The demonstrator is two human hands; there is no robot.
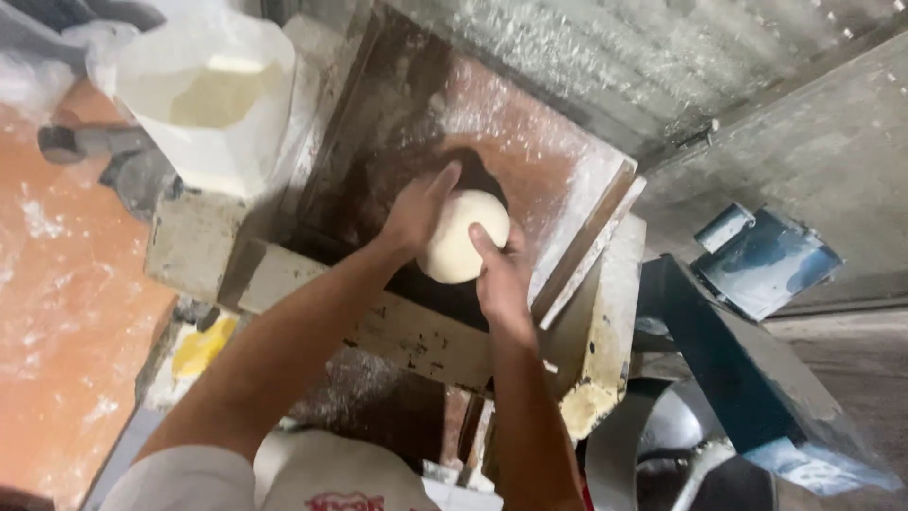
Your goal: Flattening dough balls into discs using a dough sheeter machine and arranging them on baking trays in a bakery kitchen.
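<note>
Pale, round dough ball (463, 237) sits cupped between 2 hands over the floured bench's (530, 142) middle, left hand (416, 210) and right hand (499, 274) fingers curled half-open against opposite sides.

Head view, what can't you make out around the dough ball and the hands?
- Dough ball: its underside and sides, covered by the left hand and right hand.
- Dark opening under the dough: its inside, lost in shadow.
- White bag: its contents, blurred.
- Blue machine: cut off by the bottom edge.
</note>
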